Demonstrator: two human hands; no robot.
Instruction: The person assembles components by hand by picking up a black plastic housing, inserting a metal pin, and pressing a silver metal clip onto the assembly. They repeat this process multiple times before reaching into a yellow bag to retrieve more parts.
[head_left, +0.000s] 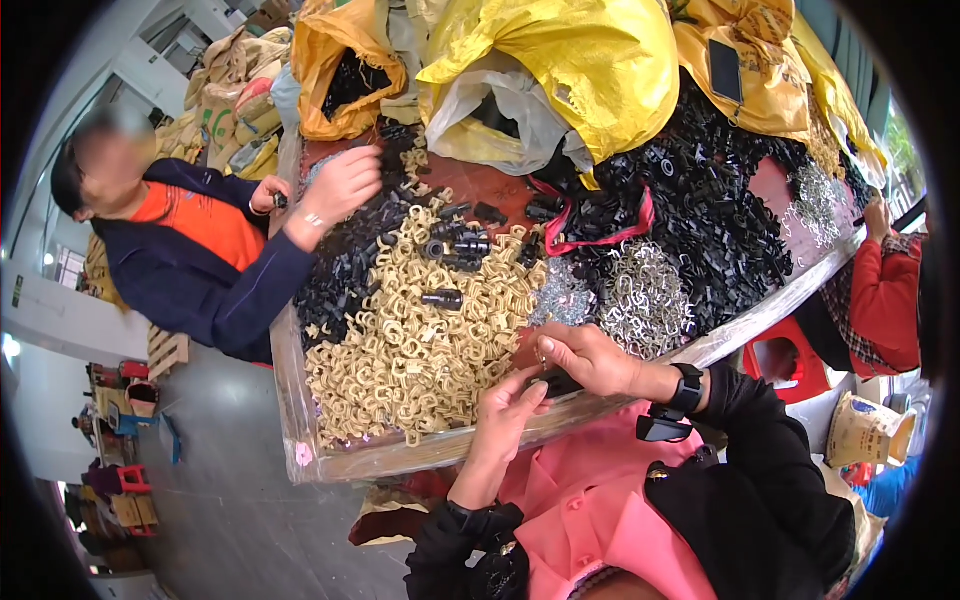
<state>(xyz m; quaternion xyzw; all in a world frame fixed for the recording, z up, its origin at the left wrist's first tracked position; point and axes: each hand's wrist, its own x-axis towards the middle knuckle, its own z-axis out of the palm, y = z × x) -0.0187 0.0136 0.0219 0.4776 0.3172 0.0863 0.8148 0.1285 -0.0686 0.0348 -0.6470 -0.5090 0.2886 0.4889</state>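
My left hand (505, 412) is closed over the table's near edge, thumb and fingers pinched together. Just to its right, my right hand (592, 360) pinches with thumb and forefinger. A dark piece (562, 382) shows between the two hands; its kind is too small and covered to tell. Beyond my left hand spreads a heap of tan plastic clips (420, 340), with a few black cylindrical parts (442, 299) on it. Beyond my right hand lie a pile of silvery metal hooks (645, 300) and a patch of tiny metal pieces (562, 292).
Black plastic parts (720, 225) cover much of the wooden-rimmed table (400, 458). A red strap (610, 240) lies among them. Yellow bags (570, 70) and a phone (725, 70) are at the back. Co-workers sit left (200, 250) and right (885, 300).
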